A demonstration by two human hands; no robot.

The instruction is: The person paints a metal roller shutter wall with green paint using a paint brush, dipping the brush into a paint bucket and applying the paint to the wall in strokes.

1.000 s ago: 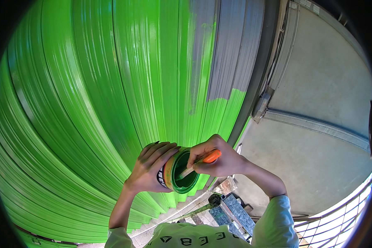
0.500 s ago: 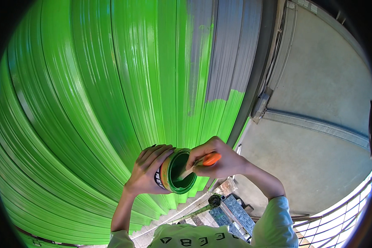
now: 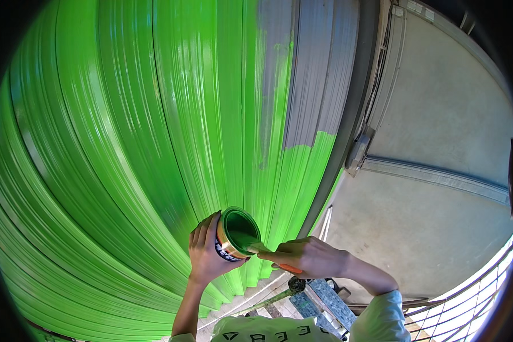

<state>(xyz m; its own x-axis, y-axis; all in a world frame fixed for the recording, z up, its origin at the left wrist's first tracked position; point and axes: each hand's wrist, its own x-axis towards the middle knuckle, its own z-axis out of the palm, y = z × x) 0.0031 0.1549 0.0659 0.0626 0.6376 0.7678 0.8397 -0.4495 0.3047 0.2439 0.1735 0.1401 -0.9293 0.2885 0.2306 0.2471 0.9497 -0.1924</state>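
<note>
Left hand [image 3: 206, 251]: fingers curled around the wall of a small paint tin [image 3: 235, 233], held tilted, mouth open, green paint inside. Right hand [image 3: 308, 257]: fingers pinched on the orange handle of a brush [image 3: 268, 253], tip at the tin's rim. Judgement: tin light, rigid, wet-slick at the lip; best gripped mid-wall. Behind, a corrugated shutter [image 3: 125, 142] is mostly green, with a grey strip [image 3: 313, 74] unpainted.

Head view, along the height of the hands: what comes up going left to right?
Green-painted ribbed shutter → left hand → open paint can → right hand holding an orange-handled brush → grey concrete wall → metal railing.
</note>
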